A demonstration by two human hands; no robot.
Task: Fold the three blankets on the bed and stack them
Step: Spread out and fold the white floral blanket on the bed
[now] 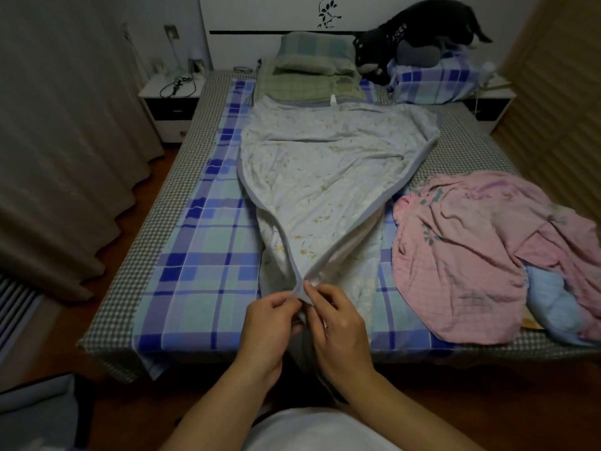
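A pale floral blanket (pixel 328 164) with a grey border lies lengthwise down the middle of the bed, its near corners drawn together at the foot. My left hand (pixel 271 323) and my right hand (pixel 338 323) meet there, and both pinch the gathered grey edge. To the right lies a crumpled pink blanket (pixel 461 255). A light blue blanket (pixel 553 304) shows partly from under the pink one near the bed's right edge.
A blue plaid sheet (pixel 201 255) covers the checked mattress. Pillows (pixel 312 56), a folded green cloth (pixel 305 87) and a dark plush toy (pixel 416 30) sit at the headboard. A nightstand (pixel 169 102) and curtains (pixel 65 141) stand on the left.
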